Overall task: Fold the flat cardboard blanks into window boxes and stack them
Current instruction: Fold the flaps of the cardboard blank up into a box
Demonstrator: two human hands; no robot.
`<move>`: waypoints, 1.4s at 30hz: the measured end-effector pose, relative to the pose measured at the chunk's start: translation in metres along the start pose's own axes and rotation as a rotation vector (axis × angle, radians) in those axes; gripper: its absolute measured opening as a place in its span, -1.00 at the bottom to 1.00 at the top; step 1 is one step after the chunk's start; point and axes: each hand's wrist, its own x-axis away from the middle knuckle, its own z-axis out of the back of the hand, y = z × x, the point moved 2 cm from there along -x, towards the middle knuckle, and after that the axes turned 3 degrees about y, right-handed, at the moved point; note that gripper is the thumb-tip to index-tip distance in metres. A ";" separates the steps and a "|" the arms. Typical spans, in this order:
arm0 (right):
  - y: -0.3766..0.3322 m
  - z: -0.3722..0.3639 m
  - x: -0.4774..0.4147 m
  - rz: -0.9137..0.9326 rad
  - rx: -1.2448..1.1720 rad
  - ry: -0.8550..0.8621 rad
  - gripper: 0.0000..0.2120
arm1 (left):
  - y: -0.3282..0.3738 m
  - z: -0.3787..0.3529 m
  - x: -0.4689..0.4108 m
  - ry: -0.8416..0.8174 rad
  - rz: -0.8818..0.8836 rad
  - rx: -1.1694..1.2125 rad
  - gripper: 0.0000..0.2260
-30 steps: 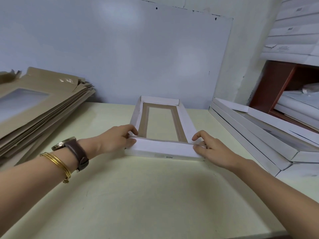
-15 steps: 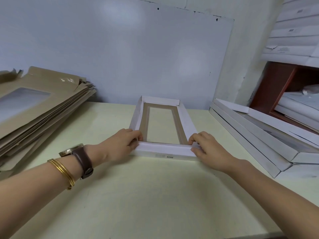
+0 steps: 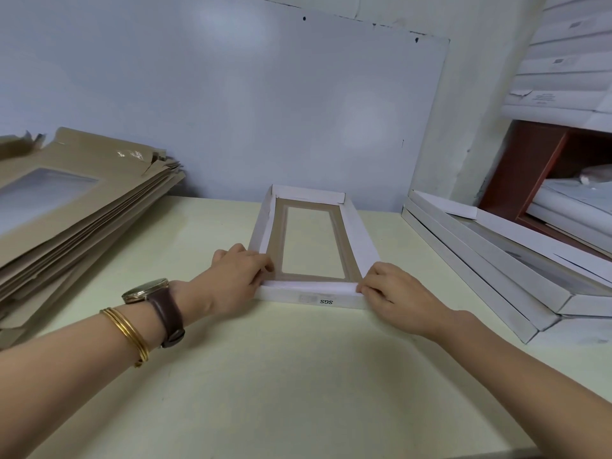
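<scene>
We record one view, taken from the person's head. It faces forward and down onto the surface at close range. The left forearm and right forearm enter from the lower corners. The window box lies mid-frame, and the wall panel closes the far side. The wide lens bows the edges.

Printed "SGS", upside down, on the near white wall of the window box, between left grip and right grip, closer to the right one. Just leftward, a faint grey mark, unreadable. Far above the right grip, blurred print on stacked white boxes.
</scene>
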 end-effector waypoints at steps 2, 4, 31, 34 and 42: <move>-0.002 -0.002 0.002 0.023 0.036 -0.045 -0.85 | 0.001 -0.001 0.002 0.025 -0.017 0.005 -0.74; -0.003 -0.004 0.004 0.052 0.105 -0.064 -0.91 | 0.004 -0.002 0.004 0.049 -0.055 -0.042 -0.69; 0.005 0.018 -0.020 -0.305 -0.124 0.005 -0.76 | 0.087 -0.055 -0.012 0.216 -0.156 -0.082 -0.85; 0.017 0.016 -0.024 -0.381 -0.031 -0.068 -0.74 | 0.086 -0.056 -0.012 0.247 -0.160 -0.055 -0.86; 0.020 0.005 -0.043 -0.592 0.086 -0.192 -0.76 | 0.085 -0.056 -0.011 0.297 -0.180 -0.018 -0.86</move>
